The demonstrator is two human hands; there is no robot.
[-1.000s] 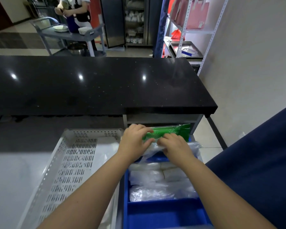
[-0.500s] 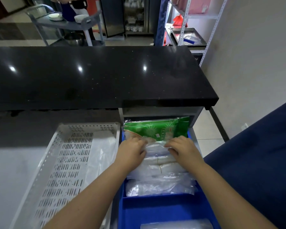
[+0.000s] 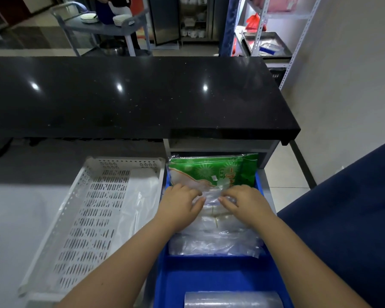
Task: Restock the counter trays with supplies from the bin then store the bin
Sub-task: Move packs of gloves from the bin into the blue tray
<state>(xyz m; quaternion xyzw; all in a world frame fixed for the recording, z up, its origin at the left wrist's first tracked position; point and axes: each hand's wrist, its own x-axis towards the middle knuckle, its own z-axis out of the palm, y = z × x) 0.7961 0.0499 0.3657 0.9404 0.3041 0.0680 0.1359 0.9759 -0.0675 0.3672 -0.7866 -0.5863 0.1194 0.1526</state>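
Both forearms reach forward into the deep blue plastic bin [image 3: 209,276], which sits just right of the white perforated plastic tray [image 3: 87,218] on the pale bench [image 3: 13,218], below the glossy black counter top [image 3: 131,96]. The left hand [image 3: 180,203] and right hand [image 3: 247,201] lie side by side, palms down, on the stack of clear plastic packets [image 3: 211,221] in the middle of the bin. Their fingers are curled and their thumbs point toward each other, gripping the film of the top packet. The green printed foil packet [image 3: 211,170] leans at the bin's far end, touching the fingertips. A crumpled clear plastic bag [image 3: 140,203] lies in the tray. A second ago both hands were further forward, holding the green packet on edge. Half a second ago they had dropped onto the clear stack, and since then they have barely shifted, the thumbs drawing slightly inward.
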